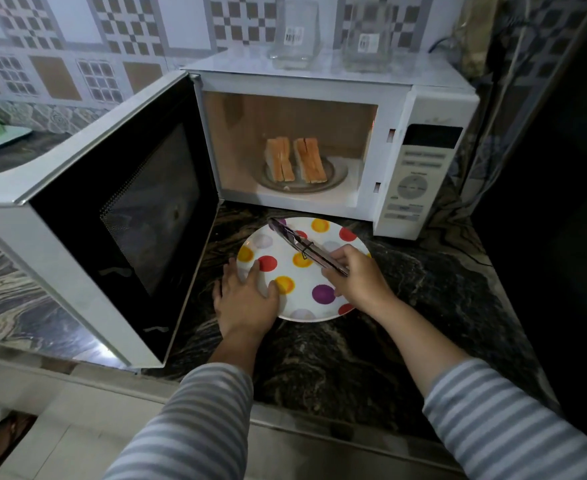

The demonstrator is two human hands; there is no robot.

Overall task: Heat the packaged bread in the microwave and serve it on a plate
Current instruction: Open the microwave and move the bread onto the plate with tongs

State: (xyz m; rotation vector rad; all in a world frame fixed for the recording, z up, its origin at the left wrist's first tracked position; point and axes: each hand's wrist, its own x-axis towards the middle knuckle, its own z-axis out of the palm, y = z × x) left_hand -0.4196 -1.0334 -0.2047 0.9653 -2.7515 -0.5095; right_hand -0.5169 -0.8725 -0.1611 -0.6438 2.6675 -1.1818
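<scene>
Pinching tongs [306,249] in our right grip [356,277], left hand [247,296] flat on the plate [323,308], we risk dropping hot bread [295,161] beyond.

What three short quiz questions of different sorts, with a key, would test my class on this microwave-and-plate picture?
1. True or false: the microwave door is shut.
2. Where is the bread now? A on the dotted plate; B inside the microwave; C on top of the microwave.
3. Fill in: the right hand holds metal ____, while the left hand rests on the plate's edge.

Key: 1 false; 2 B; 3 tongs.
</scene>
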